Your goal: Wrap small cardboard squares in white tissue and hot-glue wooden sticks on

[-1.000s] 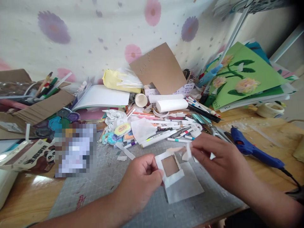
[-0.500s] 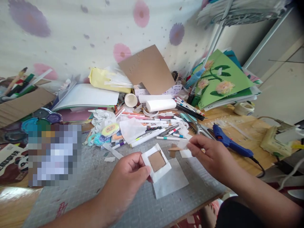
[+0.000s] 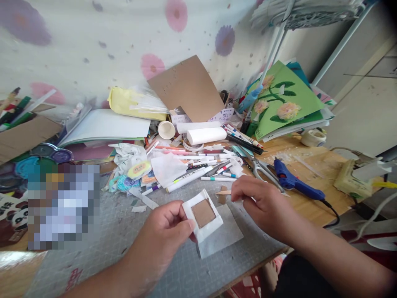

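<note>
My left hand (image 3: 172, 225) pinches the lower left edge of a small square of brown cardboard (image 3: 204, 213) with white paper folded over its borders like a frame. It is held tilted above a sheet of thin white paper (image 3: 225, 236) on the cutting mat. My right hand (image 3: 259, 203) is to the right with its fingers curled together. Its fingertips are at the right end of a small pointed light-brown strip (image 3: 223, 192), which lies on a darker brown scrap. What is between those fingertips is hidden.
Pens, paper scraps and a crumpled white paper (image 3: 128, 159) crowd the back of the grey cutting mat (image 3: 124, 265). Scissors (image 3: 263, 171) and a blue glue gun (image 3: 296, 182) lie beyond my right hand. A white paper cup (image 3: 166, 130) lies tipped over behind.
My right hand has moved left and slightly down, to the pointed strip. The translucent paper scrap at its fingertips no longer shows there. My left hand keeps hold of the cardboard square.
</note>
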`<state>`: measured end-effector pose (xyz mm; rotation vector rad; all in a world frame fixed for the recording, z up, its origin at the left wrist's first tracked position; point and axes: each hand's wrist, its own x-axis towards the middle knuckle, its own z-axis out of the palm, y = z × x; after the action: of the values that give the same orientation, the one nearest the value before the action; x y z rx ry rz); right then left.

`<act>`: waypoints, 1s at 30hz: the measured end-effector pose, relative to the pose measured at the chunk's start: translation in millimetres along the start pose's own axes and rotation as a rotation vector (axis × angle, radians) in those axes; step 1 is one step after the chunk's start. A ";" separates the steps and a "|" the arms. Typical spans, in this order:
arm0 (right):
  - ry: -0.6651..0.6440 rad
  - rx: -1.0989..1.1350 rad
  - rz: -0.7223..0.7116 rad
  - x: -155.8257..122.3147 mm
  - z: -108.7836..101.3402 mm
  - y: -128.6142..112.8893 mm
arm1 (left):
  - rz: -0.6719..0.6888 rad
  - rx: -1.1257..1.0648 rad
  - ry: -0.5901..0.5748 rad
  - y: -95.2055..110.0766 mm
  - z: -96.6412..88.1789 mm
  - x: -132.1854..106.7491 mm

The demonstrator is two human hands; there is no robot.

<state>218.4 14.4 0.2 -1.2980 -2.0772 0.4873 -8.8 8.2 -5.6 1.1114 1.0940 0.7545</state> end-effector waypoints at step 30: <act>-0.174 0.592 0.492 8.5 23.1 -33.1 | 0.076 0.502 -0.087 0.2 0.6 -8.7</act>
<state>178.2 7.7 6.0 -1.4100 -1.5320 1.3545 -11.0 0.2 -2.8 1.6005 1.2059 0.4922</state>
